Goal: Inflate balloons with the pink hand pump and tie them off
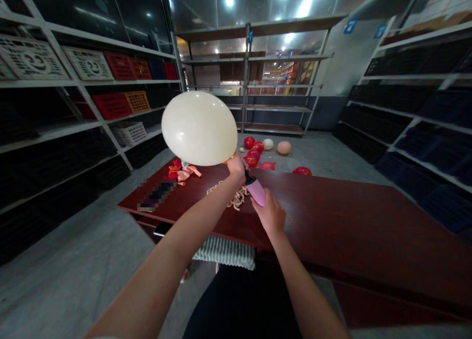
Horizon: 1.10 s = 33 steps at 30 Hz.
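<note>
A large cream-coloured balloon (pixel 199 127), swollen with air, rises above the table at its left part. My left hand (pixel 237 167) is closed around the balloon's neck, at the black tip end of a hand pump. That balloon pump (pixel 257 190) has a pink body and slants down toward my right hand (pixel 271 213), whose fingers are wrapped round its lower end. The neck and nozzle are mostly hidden by my left fingers. Below my hands a pile of beige, string-like pieces (pixel 239 197) lies on the dark red table (pixel 342 216).
Uninflated balloons (pixel 184 173) in red and peach lie at the table's left, near a blurred-out dark item (pixel 158 195). Red balloons (pixel 252 157) and a peach balloon (pixel 284 148) rest on the floor behind. Shelves with crates (pixel 118 65) line the sides.
</note>
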### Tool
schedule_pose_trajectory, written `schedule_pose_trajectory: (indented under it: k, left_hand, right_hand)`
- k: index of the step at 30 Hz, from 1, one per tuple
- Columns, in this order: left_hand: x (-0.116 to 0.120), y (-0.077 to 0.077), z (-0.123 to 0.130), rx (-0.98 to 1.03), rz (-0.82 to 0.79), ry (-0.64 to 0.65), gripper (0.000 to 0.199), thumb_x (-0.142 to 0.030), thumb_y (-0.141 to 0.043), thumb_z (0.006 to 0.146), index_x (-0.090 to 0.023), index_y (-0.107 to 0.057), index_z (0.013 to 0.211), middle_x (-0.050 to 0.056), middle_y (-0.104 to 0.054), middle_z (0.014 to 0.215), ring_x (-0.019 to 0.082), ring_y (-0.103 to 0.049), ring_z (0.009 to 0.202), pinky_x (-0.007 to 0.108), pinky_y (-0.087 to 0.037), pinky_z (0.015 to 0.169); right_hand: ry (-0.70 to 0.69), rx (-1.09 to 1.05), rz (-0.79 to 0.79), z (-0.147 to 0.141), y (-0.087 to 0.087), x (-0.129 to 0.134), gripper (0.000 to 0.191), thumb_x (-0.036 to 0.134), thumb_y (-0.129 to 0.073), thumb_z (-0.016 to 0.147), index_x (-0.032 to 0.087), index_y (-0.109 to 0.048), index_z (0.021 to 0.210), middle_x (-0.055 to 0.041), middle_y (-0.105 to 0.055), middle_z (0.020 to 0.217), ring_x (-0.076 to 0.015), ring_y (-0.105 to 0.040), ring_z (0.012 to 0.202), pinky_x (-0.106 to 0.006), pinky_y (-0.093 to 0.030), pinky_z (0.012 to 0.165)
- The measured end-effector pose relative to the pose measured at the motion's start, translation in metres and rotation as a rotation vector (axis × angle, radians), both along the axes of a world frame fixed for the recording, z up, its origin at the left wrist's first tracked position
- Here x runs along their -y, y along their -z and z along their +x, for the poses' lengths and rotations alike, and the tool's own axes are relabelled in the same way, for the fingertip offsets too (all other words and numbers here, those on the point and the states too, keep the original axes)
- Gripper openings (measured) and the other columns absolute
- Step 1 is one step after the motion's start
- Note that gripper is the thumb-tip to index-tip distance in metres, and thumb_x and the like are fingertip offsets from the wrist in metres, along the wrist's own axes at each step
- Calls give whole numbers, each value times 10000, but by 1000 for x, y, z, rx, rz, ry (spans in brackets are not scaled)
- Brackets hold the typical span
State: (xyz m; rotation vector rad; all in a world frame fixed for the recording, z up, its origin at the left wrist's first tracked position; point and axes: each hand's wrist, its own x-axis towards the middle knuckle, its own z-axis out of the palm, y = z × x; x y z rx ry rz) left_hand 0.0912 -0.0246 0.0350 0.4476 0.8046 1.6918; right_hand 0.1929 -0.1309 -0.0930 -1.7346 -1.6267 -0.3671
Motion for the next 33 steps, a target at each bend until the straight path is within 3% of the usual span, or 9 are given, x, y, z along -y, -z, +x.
schedule_pose_trajectory:
  k: [5,13,17,21,26,33]
  left_hand:
    - [4,-11,-38,-39,28,-89,415,-113,-429,920,-225,-284,547,-62,-256,386,94,-262,303,222,-229,357]
    - [1,-54,-104,-22,47,-170,409,-141,-464,913,-216,-256,569,-68,-240,408,90,-241,305,225,-220,359]
    - [0,-69,-119,-44,76,-190,420,-185,-454,938,-214,-264,565,-63,-244,404,89,-246,307,222,-242,354]
    - [4,-72,-109,-74,177,-197,465,-230,-423,987,-214,-264,550,-57,-246,408,88,-252,315,226,-253,354]
    - [7,-62,-71,-72,269,-103,482,-255,-434,1020,-202,-286,564,-63,-258,426,73,-256,324,211,-246,366]
    - [21,-14,-4,-78,208,25,499,-247,-433,1021,-211,-292,544,-65,-243,385,80,-249,294,226,-239,347]
  right_hand:
    - [-96,101,74,-2,4,-1,424,475,-613,910,174,-609,1209,-72,-741,931,-208,-662,768,-287,-346,619]
    - [-201,145,153,-4,3,3,406,453,-612,915,155,-611,1191,-76,-740,922,-203,-681,781,-284,-407,657]
    - [-250,115,129,-5,3,4,402,441,-603,922,150,-606,1199,-92,-740,964,-208,-687,810,-283,-430,680]
    - [-219,57,81,-2,3,7,433,473,-586,923,149,-607,1210,-102,-740,977,-222,-693,832,-291,-442,696]
    - [-124,-16,71,4,1,7,421,480,-585,915,160,-616,1187,-102,-746,967,-234,-692,816,-300,-439,679]
    - [-32,-33,62,5,1,4,428,474,-588,914,154,-615,1197,-87,-748,956,-235,-690,794,-302,-425,657]
